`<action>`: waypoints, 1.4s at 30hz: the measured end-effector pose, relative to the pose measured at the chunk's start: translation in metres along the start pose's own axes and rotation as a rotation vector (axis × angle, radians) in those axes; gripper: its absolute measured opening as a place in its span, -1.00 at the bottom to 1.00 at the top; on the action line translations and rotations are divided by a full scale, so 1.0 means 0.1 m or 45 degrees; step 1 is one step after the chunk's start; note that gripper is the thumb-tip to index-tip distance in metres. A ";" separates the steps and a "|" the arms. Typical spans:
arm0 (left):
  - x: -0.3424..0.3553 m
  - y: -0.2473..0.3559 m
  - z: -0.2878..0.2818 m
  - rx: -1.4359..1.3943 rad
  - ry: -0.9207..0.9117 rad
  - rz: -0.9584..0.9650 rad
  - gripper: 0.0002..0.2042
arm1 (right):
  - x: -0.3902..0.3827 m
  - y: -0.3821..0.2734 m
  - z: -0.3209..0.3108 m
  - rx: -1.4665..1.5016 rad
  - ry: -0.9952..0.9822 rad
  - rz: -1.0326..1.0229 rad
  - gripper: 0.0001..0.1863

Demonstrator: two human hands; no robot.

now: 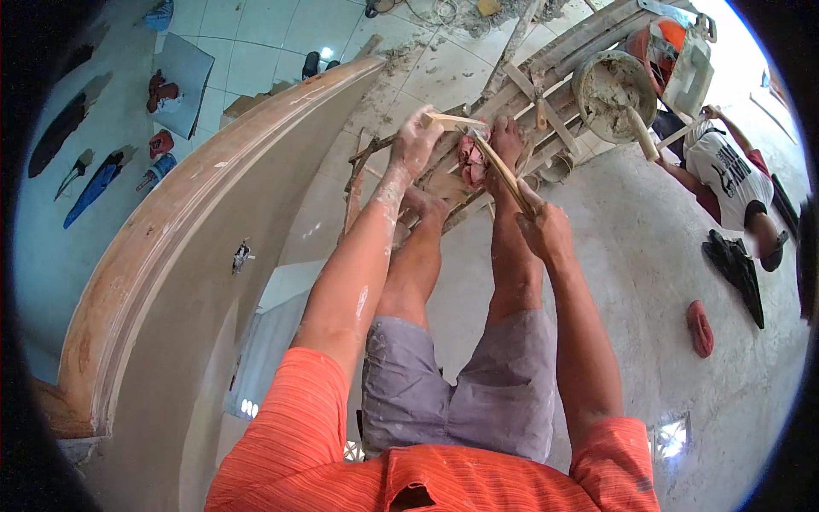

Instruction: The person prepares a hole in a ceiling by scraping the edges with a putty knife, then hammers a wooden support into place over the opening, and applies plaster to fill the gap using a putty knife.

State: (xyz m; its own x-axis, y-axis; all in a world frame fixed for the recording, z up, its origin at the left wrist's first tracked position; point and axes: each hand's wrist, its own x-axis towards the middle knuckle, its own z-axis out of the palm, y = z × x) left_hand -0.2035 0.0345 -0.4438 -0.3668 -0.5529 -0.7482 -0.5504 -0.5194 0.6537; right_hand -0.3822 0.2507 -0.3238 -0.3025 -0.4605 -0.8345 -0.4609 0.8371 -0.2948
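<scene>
My left hand (413, 147), smeared with pale paste, grips a pale flat-edged piece (448, 120) held crosswise above the planks (559, 128). My right hand (544, 224) is closed on a long, narrow wooden-coloured tool (502, 166) that slants up toward the left and reaches the pale piece; whether their tips touch I cannot tell. Just beneath them a crumpled pink, bag-like object (472, 162) lies beside my bare right foot (508, 138). My left foot (426, 205) also rests on the wooden platform.
A mortar-filled bucket (610, 94), orange bucket (657, 43) and pale jerrycan (689, 81) sit at upper right, near another person (725, 179) in a white shirt, low beside the platform. A curved wooden-edged wall (111, 299) runs along my left. Debris (461, 17) litters the tiles ahead.
</scene>
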 end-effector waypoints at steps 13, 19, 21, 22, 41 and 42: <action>0.01 0.28 0.36 1.464 -0.026 0.068 -0.51 | -0.12 0.03 0.11 -0.254 0.008 0.276 -0.63; -0.01 0.01 0.20 1.334 -0.086 0.049 -0.56 | -0.01 0.18 0.26 -0.319 -0.085 0.316 -0.69; -0.02 -0.08 0.19 1.334 -0.061 0.046 -0.55 | 0.04 0.18 0.18 -0.294 -0.070 0.300 -0.70; -0.02 -0.08 0.18 1.339 -0.031 0.038 -0.54 | 0.07 0.17 0.14 -0.266 -0.058 0.279 -0.71; -0.04 -0.50 -0.70 0.534 -0.048 -0.203 -0.54 | 0.76 0.93 0.44 0.050 0.105 0.113 -0.42; -0.11 -0.59 -0.80 0.463 -0.044 -0.458 -0.57 | 0.77 0.72 0.43 0.038 0.143 0.218 -0.38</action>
State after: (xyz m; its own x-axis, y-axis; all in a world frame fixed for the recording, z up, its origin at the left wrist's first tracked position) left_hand -0.1071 0.0194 -0.4651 -0.1275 -0.3557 -0.9259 -0.8695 -0.4091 0.2769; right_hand -0.4025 0.2887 -0.4291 -0.4661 -0.3390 -0.8172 -0.3702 0.9137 -0.1678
